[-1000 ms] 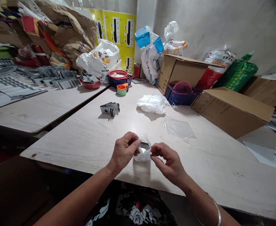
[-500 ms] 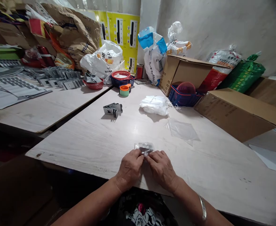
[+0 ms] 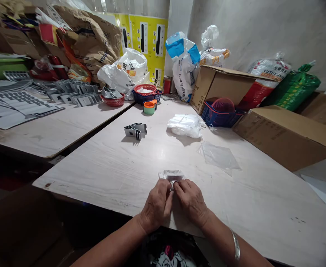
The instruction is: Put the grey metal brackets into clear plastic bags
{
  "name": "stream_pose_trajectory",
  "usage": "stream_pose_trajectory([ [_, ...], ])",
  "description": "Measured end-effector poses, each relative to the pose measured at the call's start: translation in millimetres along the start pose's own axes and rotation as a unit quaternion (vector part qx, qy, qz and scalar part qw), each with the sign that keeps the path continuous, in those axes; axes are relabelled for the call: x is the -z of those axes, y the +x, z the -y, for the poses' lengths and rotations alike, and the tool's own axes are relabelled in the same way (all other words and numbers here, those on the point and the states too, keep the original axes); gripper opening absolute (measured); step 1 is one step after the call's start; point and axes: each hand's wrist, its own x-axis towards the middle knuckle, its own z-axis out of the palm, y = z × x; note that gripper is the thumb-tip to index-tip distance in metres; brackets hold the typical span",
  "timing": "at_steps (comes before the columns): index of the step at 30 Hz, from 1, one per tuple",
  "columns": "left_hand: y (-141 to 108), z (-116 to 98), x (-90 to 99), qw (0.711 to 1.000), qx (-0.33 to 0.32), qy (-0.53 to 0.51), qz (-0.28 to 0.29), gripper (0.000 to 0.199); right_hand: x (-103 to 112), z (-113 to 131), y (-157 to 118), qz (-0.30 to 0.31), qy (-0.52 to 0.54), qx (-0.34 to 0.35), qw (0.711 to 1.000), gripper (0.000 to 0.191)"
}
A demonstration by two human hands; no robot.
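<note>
Head view: left hand [image 3: 156, 205] and right hand [image 3: 191, 202] are pinching, grips pressed together, a clear plastic bag [image 3: 163, 175] around a metal bracket [image 3: 173, 175], which is sitting on the bench [image 3: 101, 167] at lower centre, lower than earlier.

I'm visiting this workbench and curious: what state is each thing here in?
Left hand: pinching the small bag.
Right hand: pinching the same bag.
Small plastic bag: wrapped around a metal bracket.
Stacked metal brackets: lying on the table.
Bundle of plastic bags: crumpled.
Loose plastic bag: lying flat.
Cardboard box: flaps open.
</note>
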Motion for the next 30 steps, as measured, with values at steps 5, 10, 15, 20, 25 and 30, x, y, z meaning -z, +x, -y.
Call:
stream_pose_trajectory([
  [5,13.8,2.1,1.6,0.993,0.109,-0.034,-0.002,0.045,-2.5,0.3,3.0,-0.020,0.005,-0.017,1.000,0.015],
  [10,29.3,5.2,2.4,0.991,0.130,-0.002,0.038,0.031,-9.3,2.7,4.2,-0.105,0.026,-0.072,0.991,0.015],
  [15,34.1,6.1,0.7,0.987,0.151,0.015,0.055,0.024,-11.6,-2.5,21.0,-0.118,-0.017,-0.146,0.982,0.019],
  [20,35.5,9.1,0.4,0.979,0.191,0.019,0.071,0.024,-20.8,-5.7,19.5,-0.131,0.032,-0.097,0.986,0.024],
  [25,38.9,9.3,-0.1,0.975,0.207,0.047,0.066,0.009,-20.0,-2.1,3.1,-0.108,0.117,-0.064,0.985,0.027],
  [30,40.0,11.5,-1.0,0.980,0.185,0.034,0.068,0.008,-13.3,-5.8,7.3,-0.057,0.133,-0.019,0.989,0.024],
])
